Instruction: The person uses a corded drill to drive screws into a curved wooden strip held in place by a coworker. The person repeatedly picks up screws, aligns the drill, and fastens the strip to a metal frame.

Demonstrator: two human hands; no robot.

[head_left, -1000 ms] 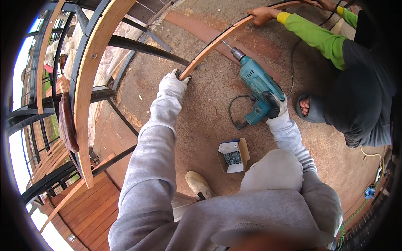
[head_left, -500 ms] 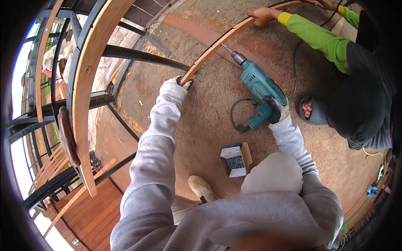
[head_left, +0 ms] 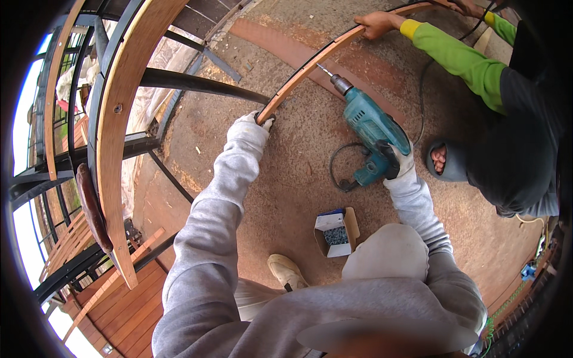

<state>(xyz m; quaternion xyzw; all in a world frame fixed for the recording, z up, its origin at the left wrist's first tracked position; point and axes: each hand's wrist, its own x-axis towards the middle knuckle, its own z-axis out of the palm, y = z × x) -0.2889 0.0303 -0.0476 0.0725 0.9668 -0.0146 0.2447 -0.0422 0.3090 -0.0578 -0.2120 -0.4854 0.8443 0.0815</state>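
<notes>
My left hand (head_left: 253, 124), gloved, grips the near end of a thin curved wooden strip (head_left: 310, 67) with a dark edge. That strip arcs away to the upper right, where a co-worker's hand (head_left: 379, 25) holds it. In my right hand (head_left: 401, 160), gloved, is a teal corded power drill (head_left: 371, 122), held by its handle. The drill's bit (head_left: 324, 70) points up and left at the strip; it looks close, but I cannot tell if they touch. My finger on the trigger is hidden.
An open cardboard box of screws (head_left: 336, 234) lies on the brown floor by my knee. Black metal framing with a thick curved wooden beam (head_left: 113, 113) stands at the left. A co-worker in a green sleeve (head_left: 456, 62) crouches at the right. The drill's cord (head_left: 334, 164) loops beside it.
The view has shifted slightly. My hands, the drill and the strip stay nearly where they were, and the co-worker still holds the strip.
</notes>
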